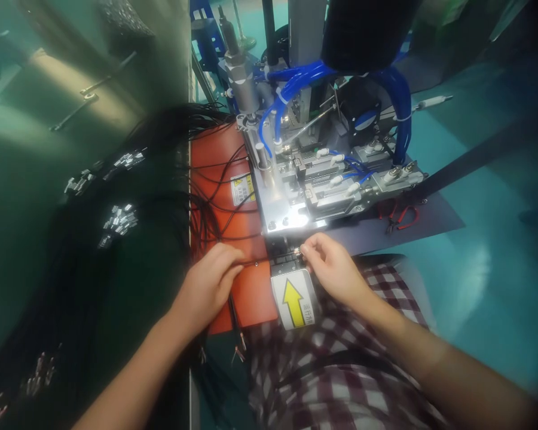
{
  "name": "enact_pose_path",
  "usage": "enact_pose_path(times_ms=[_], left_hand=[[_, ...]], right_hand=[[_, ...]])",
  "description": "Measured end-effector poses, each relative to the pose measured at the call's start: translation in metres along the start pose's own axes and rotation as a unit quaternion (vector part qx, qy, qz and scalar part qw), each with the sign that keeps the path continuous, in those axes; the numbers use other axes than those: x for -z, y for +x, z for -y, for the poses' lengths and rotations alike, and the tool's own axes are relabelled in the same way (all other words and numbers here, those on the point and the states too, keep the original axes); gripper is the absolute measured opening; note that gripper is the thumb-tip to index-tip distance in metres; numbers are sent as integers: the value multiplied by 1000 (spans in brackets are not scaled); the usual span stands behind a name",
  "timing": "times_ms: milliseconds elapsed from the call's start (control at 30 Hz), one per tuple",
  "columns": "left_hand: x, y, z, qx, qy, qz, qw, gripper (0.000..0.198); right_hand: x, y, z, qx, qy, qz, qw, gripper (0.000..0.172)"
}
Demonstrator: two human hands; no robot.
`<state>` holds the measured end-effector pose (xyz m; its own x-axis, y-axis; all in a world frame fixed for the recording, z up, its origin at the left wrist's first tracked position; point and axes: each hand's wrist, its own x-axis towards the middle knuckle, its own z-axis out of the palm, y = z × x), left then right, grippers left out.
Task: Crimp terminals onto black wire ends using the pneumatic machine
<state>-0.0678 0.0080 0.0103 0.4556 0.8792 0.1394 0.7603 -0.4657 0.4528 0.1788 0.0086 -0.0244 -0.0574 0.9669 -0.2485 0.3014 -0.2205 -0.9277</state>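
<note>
My left hand [213, 278] is closed round a thin black cable [262, 260] above the orange-red board. The cable runs right, to the dark feed track [284, 261] at the front of a metal machine. There, my right hand [334, 269] pinches a small silvery connector [297, 251] at the cable's end, low over the track. The fingertips partly hide it. Just below the track is a white plate with a yellow arrow [293, 301]. More black cables [206, 218] lie on the orange-red board [246, 298] behind my left hand.
The machine [282, 206], with cylinders and blue air hoses [401, 113], stands straight ahead. Red-handled pliers [399, 219] lie on the grey surface at right. Bundled cables with shiny ends [119, 224] fill the dark table at left. A checked garment [336, 382] is below.
</note>
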Motion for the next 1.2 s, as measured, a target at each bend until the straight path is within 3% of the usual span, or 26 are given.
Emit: enact_pose_path(times_ms=[200, 367, 467, 667, 833, 1200], left_hand=[[5, -7, 6, -50, 67, 27, 996, 26], [-10, -18, -6, -99, 239, -68, 964, 30], [-21, -25, -18, -78, 314, -83, 942, 28], [-32, -32, -32, -24, 290, -51, 955, 46], [-34, -29, -33, -35, 282, -77, 956, 42], [-39, -30, -34, -25, 259, -97, 961, 36]], right_hand=[[1, 0, 0, -1, 6, 9, 1000, 19], [1, 0, -2, 4, 16, 8, 1000, 19], [1, 0, -1, 0, 10, 8, 1000, 18], [1, 0, 1, 1, 10, 12, 1000, 18], [2, 0, 0, -5, 31, 13, 999, 17], [-12, -1, 15, -133, 177, 1, 975, 15]])
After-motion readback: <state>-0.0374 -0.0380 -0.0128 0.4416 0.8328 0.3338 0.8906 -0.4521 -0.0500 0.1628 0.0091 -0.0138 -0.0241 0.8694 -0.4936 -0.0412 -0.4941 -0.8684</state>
